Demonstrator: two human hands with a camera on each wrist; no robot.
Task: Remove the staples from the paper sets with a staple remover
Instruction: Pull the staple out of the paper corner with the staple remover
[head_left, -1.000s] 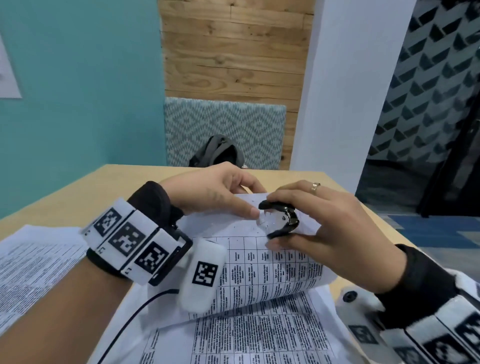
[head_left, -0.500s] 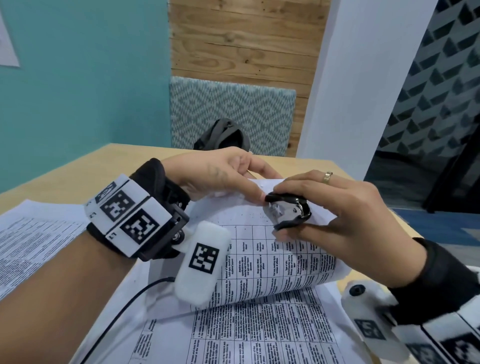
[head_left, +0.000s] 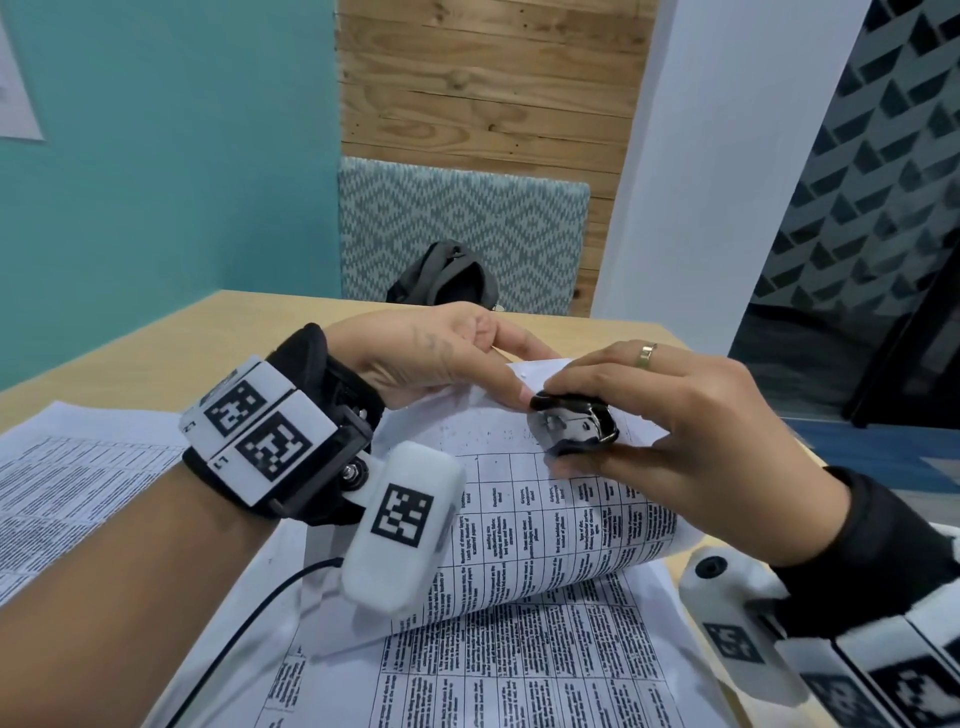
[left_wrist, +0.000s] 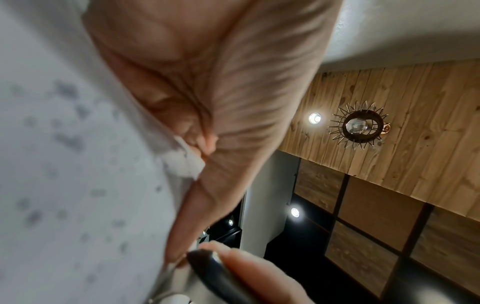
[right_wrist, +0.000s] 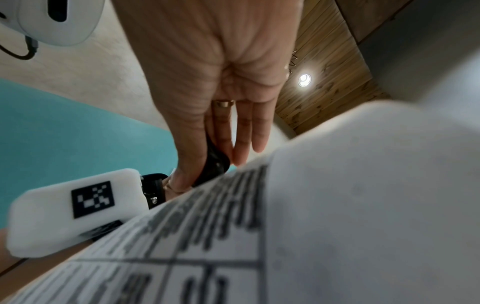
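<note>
Fingers of right hand curled round black staple remover, thumb beneath and index finger across the top, gold ring on one finger. Metal claws set against the upper corner of the curled-over paper set, printed with a table of small text. Left hand just beside, thumb and index fingertip pinching that same corner, fingertip almost touching the remover. Staple itself too small to make out. Nearer, more printed sheets lying flat beneath, and a second printed stack to the left, all on a light wooden table. White tagged wrist cameras strapped on both forearms. Beyond the table edge, a dark bag against a patterned teal cushion, then teal wall and wooden planks.
</note>
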